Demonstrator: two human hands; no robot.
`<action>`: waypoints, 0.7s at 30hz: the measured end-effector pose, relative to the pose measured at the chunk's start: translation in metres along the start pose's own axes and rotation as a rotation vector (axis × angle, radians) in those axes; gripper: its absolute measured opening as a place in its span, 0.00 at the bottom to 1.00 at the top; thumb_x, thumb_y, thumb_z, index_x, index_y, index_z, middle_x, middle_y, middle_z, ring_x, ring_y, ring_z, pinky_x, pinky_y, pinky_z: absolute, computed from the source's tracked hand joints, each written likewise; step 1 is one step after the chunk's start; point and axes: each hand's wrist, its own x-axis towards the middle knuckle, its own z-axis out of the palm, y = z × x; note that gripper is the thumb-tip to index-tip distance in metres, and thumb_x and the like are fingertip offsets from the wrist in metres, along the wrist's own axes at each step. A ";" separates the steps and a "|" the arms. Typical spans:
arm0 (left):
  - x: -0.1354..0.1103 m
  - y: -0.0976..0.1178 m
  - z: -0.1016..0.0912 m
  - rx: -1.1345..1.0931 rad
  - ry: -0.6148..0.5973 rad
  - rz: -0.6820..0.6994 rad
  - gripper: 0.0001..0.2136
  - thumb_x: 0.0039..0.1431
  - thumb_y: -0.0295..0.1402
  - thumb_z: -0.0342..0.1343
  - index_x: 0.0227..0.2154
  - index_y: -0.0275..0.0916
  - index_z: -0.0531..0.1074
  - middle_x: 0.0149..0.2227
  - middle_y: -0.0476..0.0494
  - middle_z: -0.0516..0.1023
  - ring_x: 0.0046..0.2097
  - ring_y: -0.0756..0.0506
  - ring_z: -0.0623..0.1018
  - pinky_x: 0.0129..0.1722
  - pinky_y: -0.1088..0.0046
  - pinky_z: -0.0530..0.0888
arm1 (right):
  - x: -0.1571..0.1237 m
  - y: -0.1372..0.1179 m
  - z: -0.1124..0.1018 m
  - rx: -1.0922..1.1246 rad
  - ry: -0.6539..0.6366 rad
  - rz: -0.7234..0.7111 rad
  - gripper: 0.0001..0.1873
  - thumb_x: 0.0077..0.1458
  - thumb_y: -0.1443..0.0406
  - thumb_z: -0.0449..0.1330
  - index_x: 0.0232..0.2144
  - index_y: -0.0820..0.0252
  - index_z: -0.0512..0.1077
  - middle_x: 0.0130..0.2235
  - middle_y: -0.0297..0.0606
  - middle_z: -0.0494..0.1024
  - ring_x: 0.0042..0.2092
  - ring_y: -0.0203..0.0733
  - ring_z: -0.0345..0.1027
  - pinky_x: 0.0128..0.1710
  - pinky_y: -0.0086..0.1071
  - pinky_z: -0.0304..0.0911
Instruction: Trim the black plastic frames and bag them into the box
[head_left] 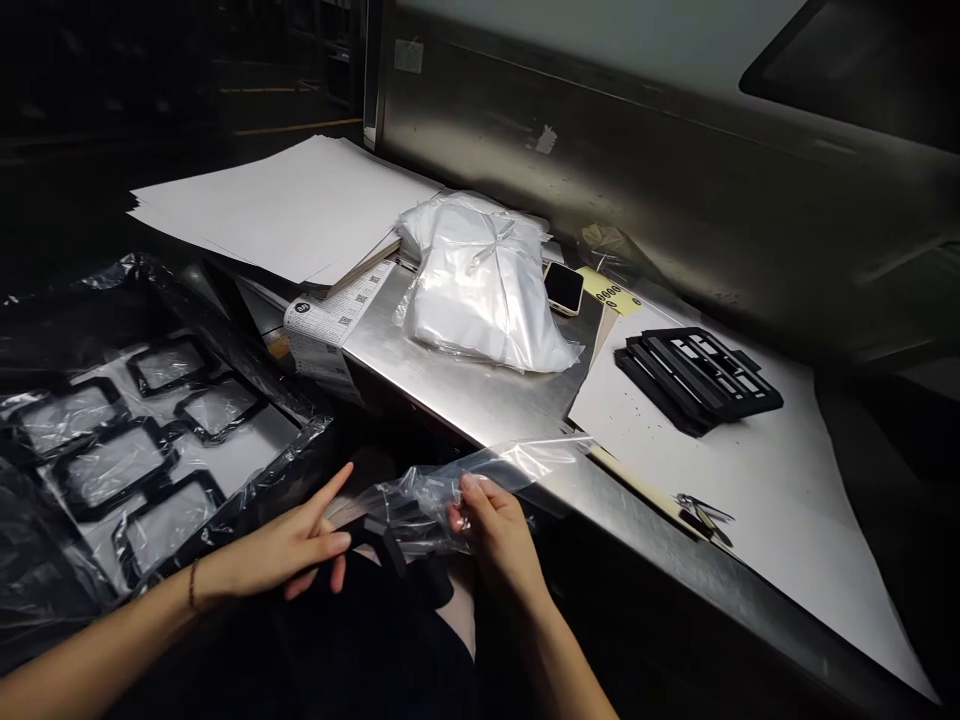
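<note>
My right hand point(495, 530) pinches the edge of a clear plastic bag point(424, 500) between thumb and fingers, above my lap. The bag's loose end reaches toward the table edge. My left hand point(300, 550) grips a black plastic frame point(382, 545) with the thumb and lower fingers, while its index finger points out along the bag. Part of the frame lies at the bag's mouth; how far inside it sits, I cannot tell. At the left, several bagged black frames point(112, 462) lie in a box lined with dark plastic point(300, 445).
On the metal table point(465, 395) are a tied bundle of clear bags point(480, 290), a phone point(564, 288) and white sheets point(292, 205). To the right, black plastic parts point(697, 375) and a nail clipper point(705, 515) lie on white paper point(795, 540). A metal wall point(637, 150) stands behind.
</note>
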 end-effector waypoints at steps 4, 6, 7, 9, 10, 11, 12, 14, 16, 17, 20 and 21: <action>0.026 -0.007 0.010 0.022 0.018 -0.017 0.17 0.56 0.40 0.47 0.45 0.35 0.63 0.16 0.57 0.66 0.14 0.57 0.59 0.16 0.80 0.55 | -0.007 -0.013 -0.007 -0.315 -0.163 -0.156 0.14 0.54 0.58 0.54 0.27 0.64 0.68 0.26 0.30 0.70 0.28 0.32 0.65 0.29 0.31 0.63; 0.030 -0.015 0.013 0.012 0.059 -0.022 0.13 0.58 0.41 0.46 0.30 0.34 0.65 0.16 0.58 0.62 0.14 0.58 0.58 0.15 0.80 0.54 | -0.016 -0.007 -0.017 -0.466 -0.159 -0.244 0.11 0.53 0.60 0.56 0.34 0.63 0.69 0.31 0.32 0.71 0.32 0.34 0.65 0.33 0.34 0.63; 0.030 -0.019 0.014 0.004 0.078 -0.026 0.13 0.58 0.41 0.45 0.27 0.35 0.64 0.17 0.58 0.62 0.14 0.58 0.58 0.15 0.80 0.54 | -0.023 0.000 -0.022 -0.529 -0.140 -0.278 0.11 0.53 0.61 0.56 0.35 0.62 0.68 0.31 0.32 0.70 0.31 0.34 0.65 0.32 0.33 0.62; 0.025 -0.026 0.016 -0.008 0.094 -0.037 0.13 0.58 0.41 0.44 0.25 0.36 0.61 0.17 0.58 0.62 0.15 0.58 0.59 0.14 0.81 0.55 | -0.041 0.017 -0.028 -0.616 -0.092 -0.333 0.08 0.55 0.63 0.54 0.34 0.63 0.68 0.29 0.31 0.68 0.28 0.32 0.62 0.28 0.30 0.61; 0.023 -0.028 0.017 -0.014 0.092 -0.045 0.13 0.58 0.41 0.44 0.25 0.36 0.61 0.18 0.58 0.63 0.15 0.58 0.59 0.15 0.81 0.55 | -0.052 0.026 -0.027 -0.638 -0.071 -0.360 0.07 0.56 0.64 0.52 0.33 0.63 0.67 0.28 0.30 0.67 0.27 0.31 0.62 0.26 0.28 0.60; 0.021 -0.029 0.018 -0.019 0.085 -0.053 0.13 0.58 0.41 0.45 0.26 0.36 0.61 0.18 0.58 0.63 0.15 0.58 0.60 0.15 0.81 0.55 | -0.063 0.035 -0.022 -0.646 -0.054 -0.390 0.08 0.57 0.64 0.51 0.32 0.63 0.67 0.27 0.30 0.67 0.27 0.30 0.62 0.25 0.27 0.60; 0.020 -0.030 0.018 -0.023 0.075 -0.061 0.12 0.58 0.40 0.45 0.28 0.36 0.62 0.18 0.58 0.63 0.15 0.58 0.60 0.15 0.81 0.55 | -0.073 0.043 -0.016 -0.640 -0.046 -0.427 0.09 0.58 0.64 0.49 0.32 0.63 0.66 0.26 0.30 0.66 0.25 0.30 0.61 0.23 0.27 0.60; 0.021 -0.031 0.018 -0.027 0.049 -0.077 0.11 0.58 0.40 0.45 0.32 0.35 0.63 0.18 0.58 0.63 0.15 0.58 0.61 0.14 0.81 0.56 | -0.090 0.055 0.004 -0.606 -0.049 -0.500 0.12 0.59 0.63 0.46 0.30 0.62 0.66 0.23 0.29 0.66 0.23 0.30 0.61 0.21 0.25 0.60; 0.027 -0.033 0.017 -0.025 0.021 -0.096 0.11 0.59 0.38 0.46 0.36 0.35 0.64 0.17 0.59 0.63 0.14 0.58 0.60 0.13 0.82 0.57 | -0.095 0.060 0.027 -0.574 -0.063 -0.538 0.13 0.60 0.61 0.45 0.30 0.61 0.66 0.23 0.31 0.68 0.25 0.31 0.64 0.21 0.25 0.61; 0.032 -0.034 0.017 -0.021 0.007 -0.107 0.10 0.59 0.37 0.46 0.36 0.35 0.64 0.17 0.59 0.63 0.14 0.58 0.60 0.12 0.82 0.56 | -0.093 0.060 0.036 -0.562 -0.077 -0.545 0.13 0.59 0.61 0.46 0.32 0.61 0.67 0.25 0.32 0.69 0.27 0.31 0.65 0.22 0.24 0.62; 0.044 -0.037 0.016 -0.012 -0.029 -0.135 0.10 0.59 0.36 0.46 0.35 0.34 0.65 0.17 0.59 0.62 0.13 0.59 0.59 0.11 0.83 0.56 | -0.070 0.054 0.053 -0.550 -0.140 -0.540 0.09 0.59 0.65 0.48 0.37 0.61 0.67 0.28 0.32 0.69 0.28 0.30 0.65 0.23 0.25 0.63; 0.047 -0.038 0.016 -0.013 -0.036 -0.141 0.10 0.58 0.36 0.47 0.34 0.34 0.66 0.17 0.59 0.63 0.14 0.59 0.59 0.11 0.83 0.56 | -0.061 0.052 0.053 -0.552 -0.165 -0.541 0.09 0.59 0.66 0.48 0.38 0.61 0.67 0.28 0.31 0.69 0.27 0.30 0.64 0.24 0.25 0.63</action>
